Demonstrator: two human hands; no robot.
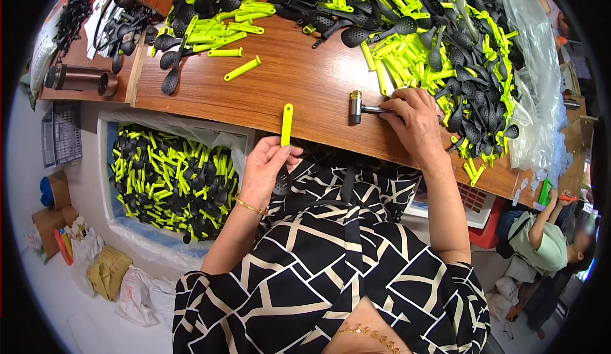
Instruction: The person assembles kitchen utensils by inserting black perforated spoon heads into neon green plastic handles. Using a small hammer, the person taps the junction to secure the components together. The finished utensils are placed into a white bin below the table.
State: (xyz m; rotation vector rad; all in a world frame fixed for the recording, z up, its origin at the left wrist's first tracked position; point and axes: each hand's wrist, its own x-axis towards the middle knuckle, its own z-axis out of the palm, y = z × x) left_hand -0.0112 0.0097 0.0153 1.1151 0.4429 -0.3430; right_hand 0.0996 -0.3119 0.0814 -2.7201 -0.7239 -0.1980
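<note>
My left hand (pixel 266 166) is closed at the table's front edge, pinching a slotted spoon by its lime-green handle (pixel 287 123), which points up. A dark perforated spoon head (pixel 280 183) shows below the fingers, partly hidden by the hand. Over the table's right side, my right hand (pixel 414 118) is closed on the handle of a small hammer. The hammer's head (pixel 356 107), metal with a black face and a yellowish face, lies on the wood left of the fingers. Just beyond this hand begins a heap of loose lime-green handles (pixel 398 61).
Black spoons and ladles (pixel 471 93) pile along the table's (pixel 305 67) back and right, beside clear plastic sheeting (pixel 538 99). A brown flask (pixel 79 79) lies at far left. Below, a lined bin (pixel 105 163) holds many finished utensils. Another person (pixel 550 242) works at far right.
</note>
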